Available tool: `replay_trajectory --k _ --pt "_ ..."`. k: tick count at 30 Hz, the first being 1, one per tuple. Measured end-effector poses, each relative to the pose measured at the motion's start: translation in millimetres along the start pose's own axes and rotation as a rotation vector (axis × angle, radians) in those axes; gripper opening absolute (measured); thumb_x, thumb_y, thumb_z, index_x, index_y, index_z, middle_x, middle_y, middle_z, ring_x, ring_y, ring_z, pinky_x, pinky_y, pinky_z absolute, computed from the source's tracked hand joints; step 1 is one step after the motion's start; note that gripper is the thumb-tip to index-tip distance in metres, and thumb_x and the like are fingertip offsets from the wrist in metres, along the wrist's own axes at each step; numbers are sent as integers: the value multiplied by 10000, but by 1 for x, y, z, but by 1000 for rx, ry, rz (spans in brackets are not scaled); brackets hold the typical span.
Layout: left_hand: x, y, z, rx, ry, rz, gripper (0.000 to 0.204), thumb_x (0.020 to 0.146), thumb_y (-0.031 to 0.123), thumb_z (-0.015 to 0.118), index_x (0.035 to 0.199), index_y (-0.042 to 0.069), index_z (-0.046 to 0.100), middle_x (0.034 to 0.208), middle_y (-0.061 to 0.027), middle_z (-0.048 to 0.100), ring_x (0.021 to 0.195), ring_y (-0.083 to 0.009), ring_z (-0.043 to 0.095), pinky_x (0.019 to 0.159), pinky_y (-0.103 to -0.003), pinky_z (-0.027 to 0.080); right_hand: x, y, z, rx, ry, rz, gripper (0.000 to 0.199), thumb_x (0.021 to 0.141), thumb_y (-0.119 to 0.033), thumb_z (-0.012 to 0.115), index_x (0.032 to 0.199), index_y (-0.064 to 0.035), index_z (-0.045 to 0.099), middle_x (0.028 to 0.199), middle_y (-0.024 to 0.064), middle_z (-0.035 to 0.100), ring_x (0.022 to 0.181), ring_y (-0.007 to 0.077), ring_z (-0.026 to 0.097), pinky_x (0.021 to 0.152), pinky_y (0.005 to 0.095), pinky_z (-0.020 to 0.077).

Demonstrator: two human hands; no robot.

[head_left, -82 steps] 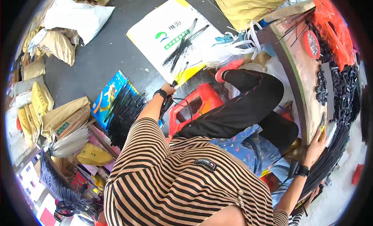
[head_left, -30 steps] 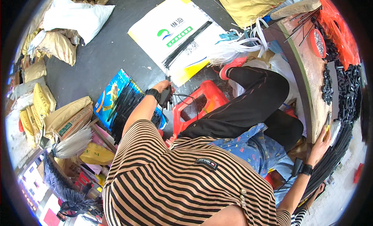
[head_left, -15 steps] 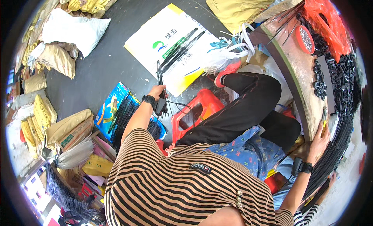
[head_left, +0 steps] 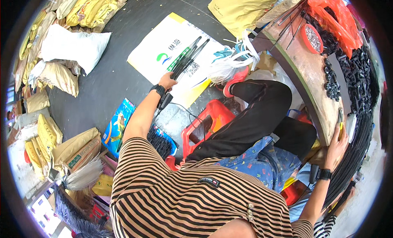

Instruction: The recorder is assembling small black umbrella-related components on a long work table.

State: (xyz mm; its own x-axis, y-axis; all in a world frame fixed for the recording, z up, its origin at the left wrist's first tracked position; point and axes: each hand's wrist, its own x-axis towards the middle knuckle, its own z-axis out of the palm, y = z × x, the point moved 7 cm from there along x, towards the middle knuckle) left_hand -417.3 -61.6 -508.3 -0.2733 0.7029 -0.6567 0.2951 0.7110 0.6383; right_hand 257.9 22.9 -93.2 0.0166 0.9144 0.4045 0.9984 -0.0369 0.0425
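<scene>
My left hand (head_left: 167,80) is reached out over a white printed sack (head_left: 149,50) on the floor. Its fingers are closed round the near end of a bundle of long thin black strips (head_left: 186,60) lying on that sack. Beside the table edge on the right, my right hand (head_left: 337,147) grips a small yellow-handled tool (head_left: 340,125) with a metal tip; its exact kind is too small to make out. More black strips (head_left: 157,142) lie on a blue printed sack (head_left: 118,123), partly hidden by my left arm.
A curved table (head_left: 303,70) carries a red bowl of small metal pieces (head_left: 312,38), black plastic parts (head_left: 331,80) and a red plastic bag (head_left: 333,21). A red stool (head_left: 190,135) stands by my legs. White strips (head_left: 229,66) lie near my foot. Stuffed sacks (head_left: 75,46) line the left.
My left hand has moved forward from beside the blue sack to the strips on the white sack. My right hand keeps hold of the tool. The whole view has shifted slightly.
</scene>
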Motion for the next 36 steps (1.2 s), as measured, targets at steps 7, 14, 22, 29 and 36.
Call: replay_trajectory --k 7,14,22,29,36 --pt "-8 -10 -13 425 -4 91 928 686 446 759 1392 -10 365 1276 -243 540 1183 -316 539 956 -359 452 -2 -3 1 8 -3 -21 395 921 -373 565 1203 -100 611 1015 170 597 959 335 572 849 397 434" --pt "-57 -72 -31 247 -30 -94 367 782 321 661 953 -3 670 602 -72 588 417 -156 547 376 -307 432 2 -13 5 13 -19 9 402 920 -382 564 1185 -85 619 1040 194 601 993 333 574 863 401 439" --pt "-155 121 68 276 -209 379 349 875 195 630 1133 -38 598 897 -132 683 797 -159 644 716 -299 509 2 -14 -28 65 102 9 362 806 -336 693 969 -16 650 954 161 620 900 327 588 805 430 462" --pt "-278 325 159 121 -499 807 303 861 82 655 1148 0 599 938 -54 665 778 -102 605 727 -241 483 2 7 -38 253 57 6 352 812 -341 678 928 -11 632 876 180 601 851 342 586 740 442 479" --pt "-369 462 141 145 -305 1221 217 872 71 628 1084 28 640 893 -55 648 753 -116 613 694 -252 493 6 112 -90 208 102 213 276 836 -253 629 975 -15 647 889 164 619 872 325 598 761 393 490"
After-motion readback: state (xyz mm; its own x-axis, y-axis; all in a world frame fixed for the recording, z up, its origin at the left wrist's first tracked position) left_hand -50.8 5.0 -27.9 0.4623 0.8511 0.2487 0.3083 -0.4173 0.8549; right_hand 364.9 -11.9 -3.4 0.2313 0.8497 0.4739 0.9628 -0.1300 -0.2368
